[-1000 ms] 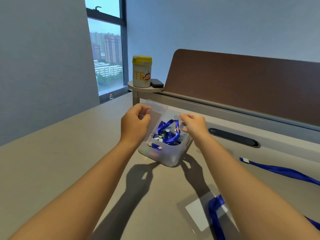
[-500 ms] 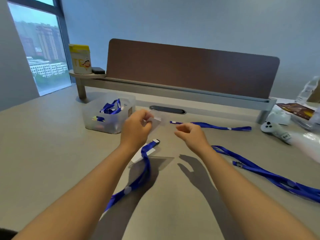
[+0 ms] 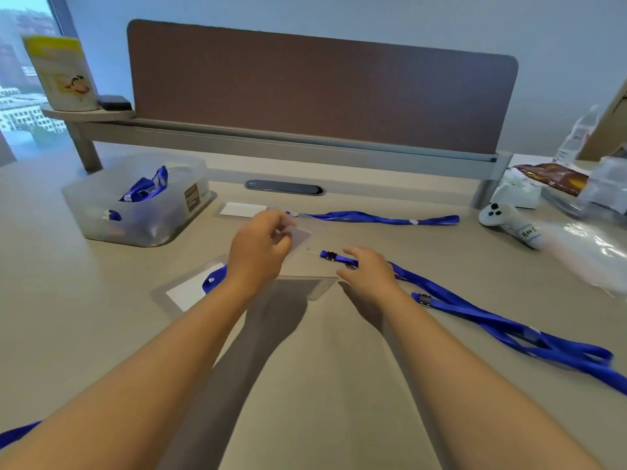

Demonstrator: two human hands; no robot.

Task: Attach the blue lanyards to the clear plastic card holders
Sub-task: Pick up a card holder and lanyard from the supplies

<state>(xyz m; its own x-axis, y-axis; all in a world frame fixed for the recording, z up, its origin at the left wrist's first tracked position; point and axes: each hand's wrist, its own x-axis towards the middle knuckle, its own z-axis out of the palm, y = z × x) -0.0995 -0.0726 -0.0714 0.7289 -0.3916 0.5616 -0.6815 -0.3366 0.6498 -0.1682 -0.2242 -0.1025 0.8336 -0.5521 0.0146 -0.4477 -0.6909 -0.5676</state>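
1. The left hand (image 3: 259,251) held a clear plastic card holder (image 3: 298,234) above the beige desk (image 3: 101,334), its fingers pinched on the holder's near edge.

2. The right hand (image 3: 368,271) rested low over a blue fabric lanyard (image 3: 475,310) that trailed away to the right across the desk. Its fingers were curled around the strap just behind the black metal clip (image 3: 329,255); whether they had a firm grip could not be told.

3. The clip lay just beside the held holder, not yet through its slot, so the joining step looked barely begun.

4. Another clear holder with a white insert (image 3: 190,291) lay on the desk under the left wrist, with a blue strap across it. A further blue lanyard (image 3: 373,218) stretched along the far side, and more sat in a translucent plastic bin (image 3: 135,212) at the left.

5. Risks, as judged from here:
   - The held holder was thin and flexible, and a pinch at one edge could let it bend away as the clip pushed in.
   - The lanyard's loops on the right overlapped, so pulling the clip end could drag or tangle them.
   - The slot was too faint to see, so the clip might miss it.
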